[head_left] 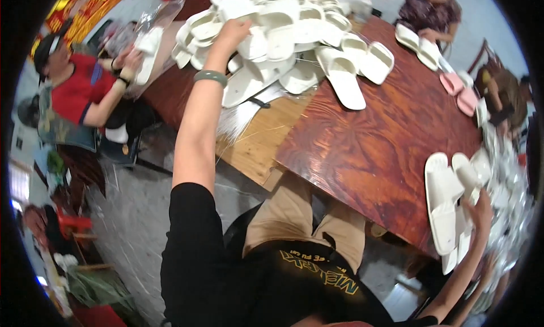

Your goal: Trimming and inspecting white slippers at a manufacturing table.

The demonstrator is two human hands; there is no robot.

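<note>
Your left hand [233, 31] closes on a white slipper [253, 43] deep in the heap [294, 38]; tug hard and neighbours may slide off the table [374, 145]. Your right hand [481, 211] clasps a stacked pair of white slippers [445, 205] at the table's edge, so they could slip.

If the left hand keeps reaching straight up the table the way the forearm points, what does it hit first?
The left hand already rests against the heap of white foam slippers on the brown wooden table, so it would likely press into that heap first. How deep the heap runs is unclear.
</note>
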